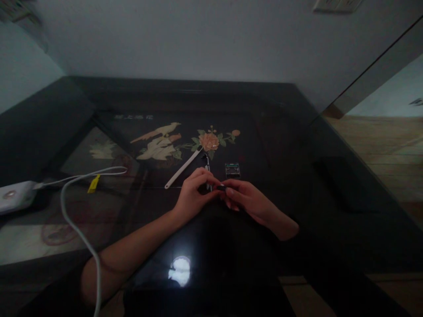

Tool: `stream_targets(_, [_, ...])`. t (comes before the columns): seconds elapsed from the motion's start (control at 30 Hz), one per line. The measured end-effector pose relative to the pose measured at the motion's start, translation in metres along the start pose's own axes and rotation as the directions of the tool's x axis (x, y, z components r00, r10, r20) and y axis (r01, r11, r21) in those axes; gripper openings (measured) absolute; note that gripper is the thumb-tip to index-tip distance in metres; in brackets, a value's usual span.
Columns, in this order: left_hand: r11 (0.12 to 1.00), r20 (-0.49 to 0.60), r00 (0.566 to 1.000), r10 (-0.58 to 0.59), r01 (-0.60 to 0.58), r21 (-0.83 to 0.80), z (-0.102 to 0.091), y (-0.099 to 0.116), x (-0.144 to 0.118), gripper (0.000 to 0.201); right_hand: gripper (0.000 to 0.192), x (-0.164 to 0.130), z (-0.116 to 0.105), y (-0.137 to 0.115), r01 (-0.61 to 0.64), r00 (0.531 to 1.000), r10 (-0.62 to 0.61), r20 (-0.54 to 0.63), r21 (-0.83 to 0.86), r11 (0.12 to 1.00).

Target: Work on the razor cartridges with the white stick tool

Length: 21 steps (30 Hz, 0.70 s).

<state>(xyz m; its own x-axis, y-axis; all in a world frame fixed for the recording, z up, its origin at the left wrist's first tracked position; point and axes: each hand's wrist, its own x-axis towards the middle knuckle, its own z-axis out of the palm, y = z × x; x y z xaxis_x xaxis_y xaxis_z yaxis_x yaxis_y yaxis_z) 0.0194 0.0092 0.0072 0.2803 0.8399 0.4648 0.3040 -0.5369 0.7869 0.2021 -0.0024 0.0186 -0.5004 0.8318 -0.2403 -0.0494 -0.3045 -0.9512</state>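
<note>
Over the dark glossy table, my left hand (194, 191) and my right hand (246, 197) meet fingertip to fingertip. Between them they pinch a small black piece (221, 188); its exact kind is too dim and small to make out. Just beyond the fingers lies a small clear case (232, 170) with a green strip along its far edge. A toothbrush-like white stick with a dark tip (183, 168) rests slantwise to the left of it. Near its tip is a small black and white part (207, 162), partly hidden behind my left hand.
A white power bank or adapter (16, 197) sits at the left edge. Its white cable (71, 222) with a yellow tag (94, 183) loops over my left forearm. A dark flat object (343, 182) lies at the right; a wall rises behind the table (271, 246).
</note>
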Motion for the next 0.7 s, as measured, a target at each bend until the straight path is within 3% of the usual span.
stream_targets(0.17, [0.993, 0.028, 0.998, 0.059, -0.062, 0.104, -0.0008, -0.0026, -0.0011, 0.008, 0.041, -0.0014, -0.0008, -0.0048, 0.021, 1.0, -0.022, -0.011, -0.079, 0.997])
stream_targets(0.27, [0.962, 0.047, 0.984, 0.17, -0.176, 0.207, -0.0026, -0.0017, -0.0023, 0.02, 0.031, -0.0012, -0.003, -0.0065, 0.087, 0.994, -0.1, -0.052, -0.21, 0.974])
stream_targets(0.43, [0.881, 0.115, 0.943, 0.312, -0.333, 0.336, -0.0057, 0.0, -0.0018, 0.011, 0.029, -0.0005, -0.0045, -0.0043, 0.118, 0.984, -0.157, -0.083, -0.357, 0.927])
stream_targets(0.57, [0.901, 0.115, 0.945, 0.305, -0.325, 0.287, -0.0062, -0.0012, -0.0002, 0.011, 0.035, -0.0003, -0.0032, -0.0038, 0.1, 0.984, -0.147, -0.1, -0.377, 0.921])
stream_targets(0.7, [0.968, 0.021, 0.984, 0.175, -0.176, 0.177, -0.0062, 0.0015, 0.0002, 0.007, 0.031, 0.0008, -0.005, -0.0037, 0.099, 0.986, -0.14, -0.089, -0.357, 0.929])
